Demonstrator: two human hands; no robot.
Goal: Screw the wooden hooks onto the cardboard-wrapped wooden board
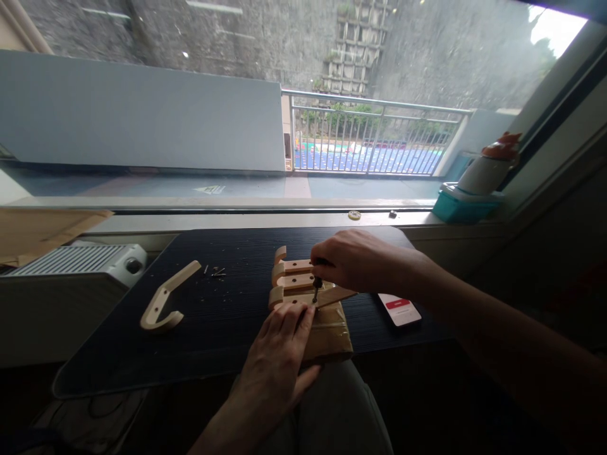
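Left hand flat, pinning the wooden hooks; right hand pinches a screwdriver. Light, stiff wood, so I reckon it skids unpinned.

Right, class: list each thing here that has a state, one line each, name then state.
left hand, open, fingers on the wooden rack
right hand, closed on the screwdriver
screwdriver, upright, tip on the wooden rack
wooden rack, lying on a brown package
loose hook, lying alone on the table
screws, scattered loose
phone, face up, screen lit
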